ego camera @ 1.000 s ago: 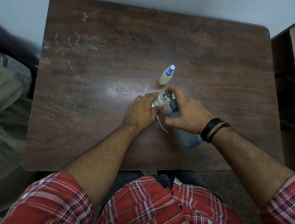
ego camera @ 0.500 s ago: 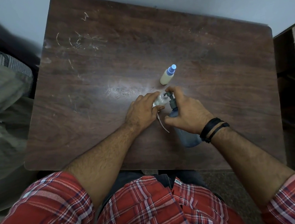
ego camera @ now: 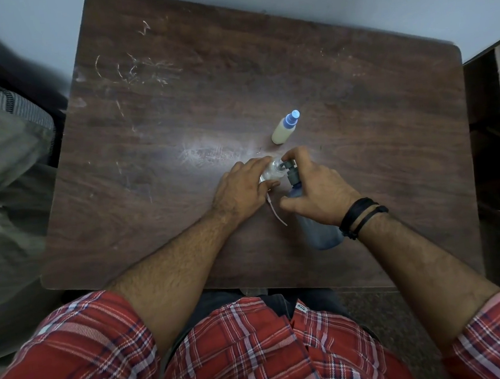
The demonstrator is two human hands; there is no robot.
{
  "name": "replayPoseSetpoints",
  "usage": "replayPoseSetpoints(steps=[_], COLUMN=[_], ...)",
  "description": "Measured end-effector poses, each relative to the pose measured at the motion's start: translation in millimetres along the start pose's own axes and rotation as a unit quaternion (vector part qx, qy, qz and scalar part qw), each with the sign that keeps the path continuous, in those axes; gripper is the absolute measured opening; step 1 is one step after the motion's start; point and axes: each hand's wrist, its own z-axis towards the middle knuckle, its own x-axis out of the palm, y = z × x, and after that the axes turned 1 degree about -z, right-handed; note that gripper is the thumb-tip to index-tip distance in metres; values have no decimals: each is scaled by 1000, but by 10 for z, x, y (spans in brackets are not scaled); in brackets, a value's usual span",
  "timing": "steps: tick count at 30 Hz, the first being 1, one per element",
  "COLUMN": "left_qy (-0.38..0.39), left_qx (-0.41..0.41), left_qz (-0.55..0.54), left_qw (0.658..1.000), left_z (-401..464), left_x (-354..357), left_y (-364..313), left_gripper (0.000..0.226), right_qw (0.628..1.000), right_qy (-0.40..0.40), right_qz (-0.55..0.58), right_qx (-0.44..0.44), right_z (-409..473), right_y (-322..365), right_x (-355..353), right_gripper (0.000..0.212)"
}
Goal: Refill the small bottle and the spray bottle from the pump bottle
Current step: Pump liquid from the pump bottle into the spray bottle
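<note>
Almost nothing is changing versus a second ago: your hands are staying locked in the same pose and only the view is shifting slightly, so you're likely mid-fill, still dosing from the pump. Your left hand (ego camera: 244, 186) is wrapping its curled fingers round the clear bottle (ego camera: 272, 171), holding its open mouth right under the spout. Your right hand (ego camera: 318, 188) is gripping the blue pump bottle (ego camera: 322, 231), fingers curled over the grey pump head (ego camera: 290, 169), thumb at the neck. Both bottles are sitting mid-tabletop (ego camera: 176, 120), touching or nearly so. The capped cream bottle with the blue top (ego camera: 285, 127) is standing just beyond your hands, untouched. A thin white dip tube (ego camera: 276, 212) is lying between your hands. Count: three bottles, one loose tube, two wristbands (ego camera: 363, 215) on your right wrist. I can't tell the fill level.
</note>
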Motion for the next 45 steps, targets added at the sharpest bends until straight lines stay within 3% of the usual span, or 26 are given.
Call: replayPoseSetpoints(steps=[7, 18, 28, 36, 45], left_qy=[-6, 0, -10, -5, -5], left_qx=[0, -4, -4, -6, -6], left_qz=[-1, 0, 5, 12, 13], left_qw=[1000, 1000, 1000, 1000, 1000], left_z=[17, 37, 41, 37, 42], left_x=[-24, -45, -29, -8, -19], left_y=[25, 24, 33, 34, 34], left_gripper=[52, 52, 52, 52, 53], right_qw=[1000, 1000, 1000, 1000, 1000], right_qy=[-8, -3, -9, -9, -15], right_qz=[-13, 1, -10, 3, 7], right_qx=[-3, 4, -4, -5, -8], right_z=[-25, 29, 20, 34, -1], right_y=[16, 22, 24, 18, 5], right_x=[9, -29, -22, -5, 14], right_gripper=[74, 60, 72, 58, 71])
